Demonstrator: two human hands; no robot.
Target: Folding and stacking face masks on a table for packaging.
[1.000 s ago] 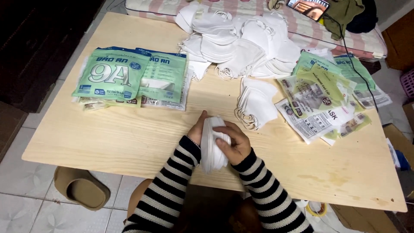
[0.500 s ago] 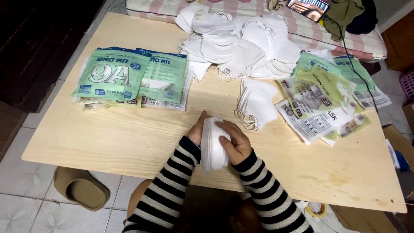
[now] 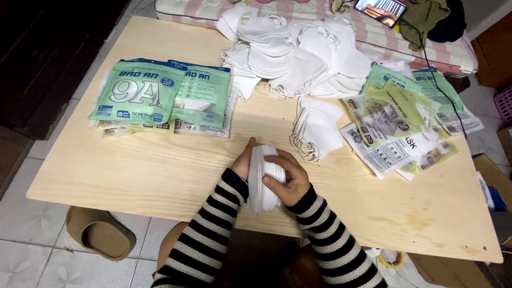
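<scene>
A pale wooden counter [image 3: 133, 176] is seen, loaded at its far edge with a heap of loose white masks [image 3: 298, 53]. Green packets [image 3: 160, 96] are laid to the left. Near the front edge, a stack of folded white masks [image 3: 261, 178], stood on edge with thin layered rims showing, is held: left hand [image 3: 245, 160] closed behind it, right hand [image 3: 285, 181] closed over it.

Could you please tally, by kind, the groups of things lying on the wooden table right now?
Green packet stacks at left: 1
Loose white mask heaps at the far edge: 1
Small mask stacks lying apart: 1
Mask bundles held in both hands: 1
Spreads of mixed flat wrappers at right: 1
Total: 5 groups
</scene>
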